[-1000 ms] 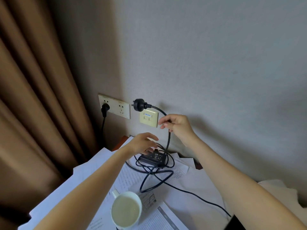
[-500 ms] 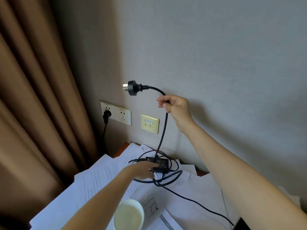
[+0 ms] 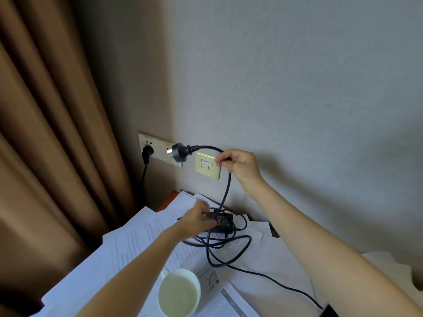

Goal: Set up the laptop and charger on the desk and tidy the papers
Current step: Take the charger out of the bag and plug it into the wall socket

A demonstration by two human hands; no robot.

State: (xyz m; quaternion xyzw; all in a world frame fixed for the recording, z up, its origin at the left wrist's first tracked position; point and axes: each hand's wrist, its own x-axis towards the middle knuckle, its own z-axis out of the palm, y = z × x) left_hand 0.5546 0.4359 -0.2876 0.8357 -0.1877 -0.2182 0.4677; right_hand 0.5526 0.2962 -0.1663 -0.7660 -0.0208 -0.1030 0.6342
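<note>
Barely begun — the right hand point(image 3: 238, 167) pinches the charger cord point(image 3: 226, 191), its plug point(image 3: 179, 153) just short of the far wall socket point(image 3: 158, 154), while the blurred left hand point(image 3: 195, 219), grip unclear, is at the adapter brick point(image 3: 223, 221) on scattered papers point(image 3: 137, 243).

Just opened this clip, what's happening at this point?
A person is plugging in the laptop charger. The right hand pinches the black cable just behind the plug, which hangs in front of the wall socket with its prongs showing, not yet in. The left hand, blurred, is at the charger brick lying on loose papers on the desk. A cup stands near the front.
</note>
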